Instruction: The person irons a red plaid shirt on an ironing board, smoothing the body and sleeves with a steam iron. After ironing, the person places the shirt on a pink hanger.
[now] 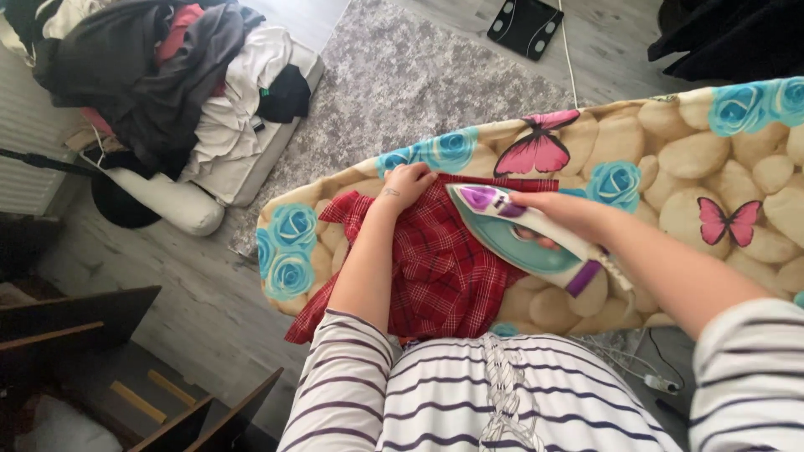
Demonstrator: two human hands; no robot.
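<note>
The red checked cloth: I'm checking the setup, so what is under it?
Under the red checked cloth lies the ironing board, its cover printed with blue roses and butterflies. The left hand and iron cover parts of the cloth.

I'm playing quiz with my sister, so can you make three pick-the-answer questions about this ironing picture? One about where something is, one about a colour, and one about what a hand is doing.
1. Where does the red checked garment lie?
A. on the ironing board
B. on the grey rug
C. on the clothes pile

2. What colour are the butterflies on the ironing board cover?
A. green
B. pink
C. yellow

3. What is the right hand doing?
A. hanging free
B. lifting a shirt
C. gripping the iron's handle

Answers:
1 A, the garment is spread over the board's narrow end.
2 B, the butterflies are pink with dark edges.
3 C, its fingers close round the iron, while the left hand presses flat on the cloth.
</note>
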